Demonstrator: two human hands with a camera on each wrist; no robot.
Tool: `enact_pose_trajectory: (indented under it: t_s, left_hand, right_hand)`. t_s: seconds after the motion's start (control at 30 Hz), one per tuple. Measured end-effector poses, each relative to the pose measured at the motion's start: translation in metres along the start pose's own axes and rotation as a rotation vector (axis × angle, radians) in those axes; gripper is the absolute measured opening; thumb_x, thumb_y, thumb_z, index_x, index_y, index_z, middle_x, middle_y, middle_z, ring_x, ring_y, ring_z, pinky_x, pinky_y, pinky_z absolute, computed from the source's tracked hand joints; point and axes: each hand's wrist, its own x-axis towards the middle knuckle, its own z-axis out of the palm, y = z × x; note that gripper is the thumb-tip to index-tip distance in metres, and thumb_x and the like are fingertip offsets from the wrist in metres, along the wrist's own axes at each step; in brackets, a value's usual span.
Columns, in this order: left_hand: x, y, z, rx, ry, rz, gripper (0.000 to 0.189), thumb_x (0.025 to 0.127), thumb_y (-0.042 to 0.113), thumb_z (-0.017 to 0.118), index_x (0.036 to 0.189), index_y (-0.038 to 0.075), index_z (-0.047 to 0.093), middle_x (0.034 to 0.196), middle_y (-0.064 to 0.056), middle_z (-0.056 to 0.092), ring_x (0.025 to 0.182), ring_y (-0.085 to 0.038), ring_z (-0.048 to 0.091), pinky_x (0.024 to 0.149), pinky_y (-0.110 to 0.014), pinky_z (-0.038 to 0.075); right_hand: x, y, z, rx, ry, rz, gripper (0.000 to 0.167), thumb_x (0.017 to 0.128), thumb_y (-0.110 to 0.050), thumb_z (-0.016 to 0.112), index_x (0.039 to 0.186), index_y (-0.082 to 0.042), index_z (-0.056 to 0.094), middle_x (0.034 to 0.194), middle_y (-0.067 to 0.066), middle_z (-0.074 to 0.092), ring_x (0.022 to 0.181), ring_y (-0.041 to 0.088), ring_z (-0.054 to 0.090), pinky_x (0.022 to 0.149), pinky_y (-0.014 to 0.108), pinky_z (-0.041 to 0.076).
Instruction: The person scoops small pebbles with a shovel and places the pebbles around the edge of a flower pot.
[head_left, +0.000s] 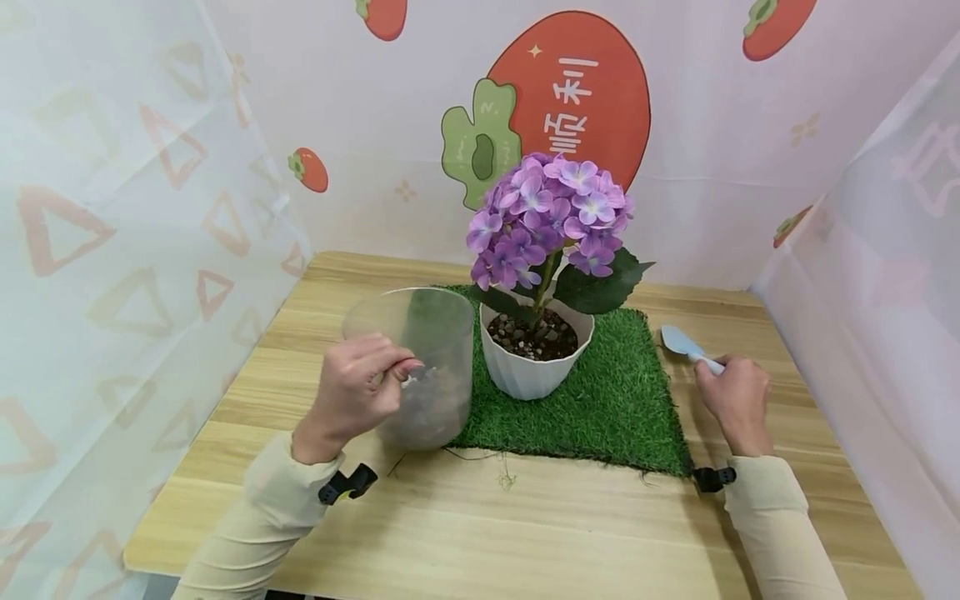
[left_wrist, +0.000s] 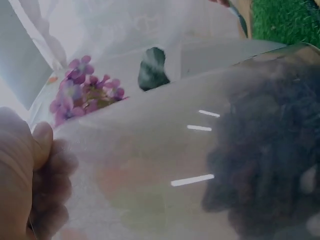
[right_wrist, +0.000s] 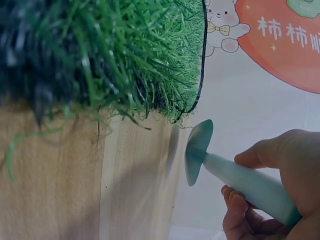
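My left hand (head_left: 360, 383) grips the rim of a clear plastic container (head_left: 438, 333), thumb on one side and fingers on the other. In the left wrist view, dark lumpy contents (left_wrist: 270, 145) show through its wall. To the right, my right hand (head_left: 735, 396) holds a small light-blue trowel (head_left: 681, 342) by its handle (right_wrist: 250, 185), the blade pointing away over the table's right part. Between the hands stands a white fluted pot (head_left: 528, 375) with dark pebbly soil (head_left: 536, 337) and a purple hydrangea (head_left: 551, 217) with dark green leaves.
A green artificial grass mat (head_left: 618, 400) lies under the pot, and the container overlaps its left edge. Loose grass strands (head_left: 506, 479) lie in front of it on the wooden table (head_left: 570, 533). Printed curtains (head_left: 390, 125) stand at the back and both sides.
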Motion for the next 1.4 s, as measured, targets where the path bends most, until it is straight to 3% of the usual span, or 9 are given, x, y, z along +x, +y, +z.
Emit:
enact_pose_trajectory:
  t_s: [0.2, 0.4, 0.6, 0.7, 0.87, 1.03, 1.27, 1.4]
  left_hand:
    - [-0.009, 0.005, 0.009, 0.012, -0.035, -0.082, 0.009, 0.081, -0.006, 0.078, 0.075, 0.002, 0.076, 0.066, -0.006, 0.072, 0.053, -0.011, 0.060, 0.050, -0.022, 0.051]
    - [-0.008, 0.010, 0.016, 0.007, -0.005, -0.073, 0.010, 0.082, -0.005, 0.076, 0.075, 0.002, 0.076, 0.064, -0.005, 0.071, 0.051, -0.011, 0.056, 0.048, -0.022, 0.048]
    - [-0.019, 0.016, 0.028, 0.079, 0.063, 0.021, 0.014, 0.087, 0.001, 0.073, 0.073, 0.003, 0.075, 0.059, -0.002, 0.063, 0.046, -0.010, 0.047, 0.041, -0.020, 0.040]
    - [-0.024, 0.021, 0.034, 0.127, 0.067, 0.087, 0.019, 0.092, 0.004, 0.071, 0.074, 0.003, 0.075, 0.061, -0.001, 0.064, 0.048, -0.010, 0.051, 0.042, -0.022, 0.046]
    - [-0.027, 0.033, 0.042, 0.129, -0.070, 0.144, 0.024, 0.098, 0.016, 0.071, 0.077, 0.007, 0.078, 0.066, 0.002, 0.070, 0.054, -0.008, 0.061, 0.051, -0.020, 0.055]
    - [-0.026, 0.049, 0.045, 0.127, -0.212, 0.210, 0.021, 0.096, 0.020, 0.074, 0.076, 0.014, 0.077, 0.067, 0.008, 0.068, 0.058, -0.006, 0.062, 0.058, -0.018, 0.058]
    - [-0.017, 0.055, 0.034, 0.112, -0.375, 0.172, 0.010, 0.086, 0.025, 0.085, 0.081, 0.019, 0.080, 0.074, 0.011, 0.072, 0.064, -0.003, 0.066, 0.062, -0.018, 0.059]
    - [-0.011, 0.052, 0.025, 0.078, -0.473, 0.166, 0.014, 0.089, 0.035, 0.084, 0.089, 0.021, 0.081, 0.083, 0.011, 0.077, 0.076, -0.003, 0.072, 0.071, -0.019, 0.062]
  right_hand:
    - [-0.002, -0.002, 0.005, -0.005, -0.039, 0.007, 0.039, 0.097, -0.022, 0.064, 0.105, 0.014, 0.076, 0.085, 0.033, 0.073, 0.062, 0.038, 0.062, 0.053, 0.035, 0.043]
    - [-0.003, -0.003, 0.006, 0.001, -0.016, -0.015, 0.036, 0.097, -0.022, 0.066, 0.100, 0.012, 0.078, 0.084, 0.033, 0.074, 0.067, 0.044, 0.064, 0.060, 0.050, 0.049]
    - [-0.004, -0.004, 0.007, -0.006, -0.035, -0.020, 0.037, 0.097, -0.023, 0.066, 0.100, 0.012, 0.078, 0.085, 0.033, 0.074, 0.067, 0.044, 0.065, 0.061, 0.050, 0.050]
    - [-0.003, -0.003, 0.006, -0.019, -0.041, -0.022, 0.038, 0.097, -0.023, 0.066, 0.101, 0.013, 0.077, 0.084, 0.033, 0.074, 0.064, 0.041, 0.063, 0.056, 0.044, 0.048]
    - [-0.001, -0.004, 0.000, -0.028, -0.042, -0.027, 0.039, 0.098, -0.022, 0.065, 0.103, 0.015, 0.076, 0.083, 0.034, 0.073, 0.061, 0.038, 0.061, 0.053, 0.038, 0.044]
    - [0.000, -0.005, -0.001, -0.028, -0.063, -0.020, 0.040, 0.098, -0.024, 0.064, 0.105, 0.014, 0.076, 0.083, 0.033, 0.073, 0.064, 0.039, 0.062, 0.058, 0.042, 0.045]
    - [0.001, -0.008, 0.002, -0.027, -0.085, -0.020, 0.042, 0.099, -0.027, 0.063, 0.107, 0.012, 0.076, 0.085, 0.031, 0.074, 0.063, 0.036, 0.060, 0.056, 0.040, 0.043]
    - [0.002, -0.011, -0.001, -0.027, -0.082, -0.045, 0.040, 0.099, -0.024, 0.062, 0.106, 0.013, 0.076, 0.083, 0.031, 0.074, 0.058, 0.031, 0.058, 0.054, 0.035, 0.040]
